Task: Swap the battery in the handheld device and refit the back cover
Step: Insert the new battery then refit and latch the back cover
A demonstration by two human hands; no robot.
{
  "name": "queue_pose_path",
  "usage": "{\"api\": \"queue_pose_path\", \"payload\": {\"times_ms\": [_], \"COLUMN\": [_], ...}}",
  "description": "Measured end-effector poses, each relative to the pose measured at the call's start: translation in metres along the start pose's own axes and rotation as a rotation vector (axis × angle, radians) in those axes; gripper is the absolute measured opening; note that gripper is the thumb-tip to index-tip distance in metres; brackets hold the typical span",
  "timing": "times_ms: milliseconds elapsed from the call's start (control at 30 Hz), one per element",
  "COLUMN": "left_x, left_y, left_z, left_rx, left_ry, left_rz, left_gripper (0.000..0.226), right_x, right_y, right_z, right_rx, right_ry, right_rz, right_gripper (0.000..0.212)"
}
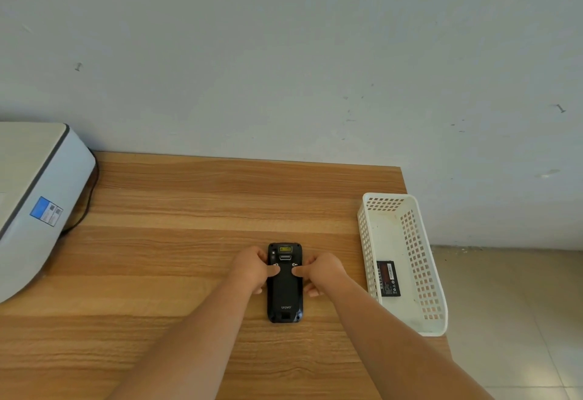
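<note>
On the wooden table (189, 242) a black handheld device (285, 292) lies face down with its back cover (285, 289) on, and both hands hold it by its sides. The left hand (252, 268) and the right hand (321, 270) curl their fingers around the edges, with each thumb pressing flat on the cover. Off to the right, a black battery (388, 278) lies inside a white basket (366, 242).
</note>
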State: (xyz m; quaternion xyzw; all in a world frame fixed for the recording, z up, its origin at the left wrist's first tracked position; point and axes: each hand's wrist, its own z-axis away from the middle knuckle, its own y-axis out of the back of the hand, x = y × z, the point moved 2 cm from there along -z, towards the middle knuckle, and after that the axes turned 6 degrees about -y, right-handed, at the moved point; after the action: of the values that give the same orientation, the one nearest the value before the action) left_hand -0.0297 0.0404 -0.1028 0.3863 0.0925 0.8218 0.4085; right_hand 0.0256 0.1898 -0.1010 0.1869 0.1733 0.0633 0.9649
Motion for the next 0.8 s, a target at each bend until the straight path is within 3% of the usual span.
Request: {"api": "queue_pose_path", "payload": {"times_ms": [333, 500, 800], "left_x": [-0.009, -0.017, -0.021], "left_y": [-0.004, -0.002, -0.006], "left_z": [-0.005, 0.004, 0.016], "left_rx": [0.025, -0.044, -0.025], "left_ry": [-0.086, -0.065, -0.157], "left_rz": [-0.018, 0.086, -0.046], "left_gripper": [0.023, 0.039, 0.046], "right_x": [0.001, 0.015, 0.032], "right_y": [-0.002, -0.009, -0.016], "right_z": [-0.002, 0.001, 0.004], "right_rx": [0.001, 0.023, 0.060], "right_ry": [-0.021, 0.064, 0.107], "right_rz": [-0.057, -0.141, -0.183], "right_gripper": [0.028, 0.023, 0.027]}}
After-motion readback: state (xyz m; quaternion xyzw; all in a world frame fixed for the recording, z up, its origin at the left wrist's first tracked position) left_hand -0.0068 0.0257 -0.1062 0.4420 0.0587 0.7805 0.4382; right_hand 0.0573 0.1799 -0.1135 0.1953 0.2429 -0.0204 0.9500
